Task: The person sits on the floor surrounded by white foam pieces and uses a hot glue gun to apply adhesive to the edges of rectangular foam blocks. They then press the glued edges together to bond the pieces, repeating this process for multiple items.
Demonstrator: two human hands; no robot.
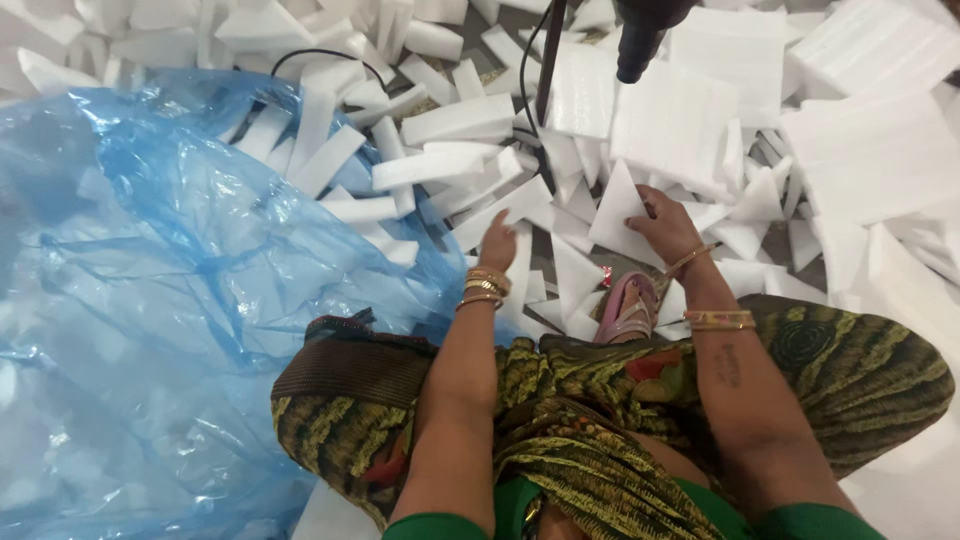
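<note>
While the person sits low among white foam offcuts, both arms reach forward and down from the patterned green and yellow cloth over the knees. The left hand stretches out with the wrist straight, gold bangles stacked on it, and its fingers lie flat and close together on a long foam strip just beside the blue plastic bag; it presses rather than grips, as far as the view tells. The right hand is well to the far side of the bag, wrist bent slightly inward, fingers curled over the edge of a triangular foam piece, which it pinches between thumb and fingers. That piece lies on the heap of scraps on the floor, just beyond a pink sandal that sits between the two forearms. Away from the bag, beyond both hands, a dark tool hangs above the foam with a black cable next to it.
</note>
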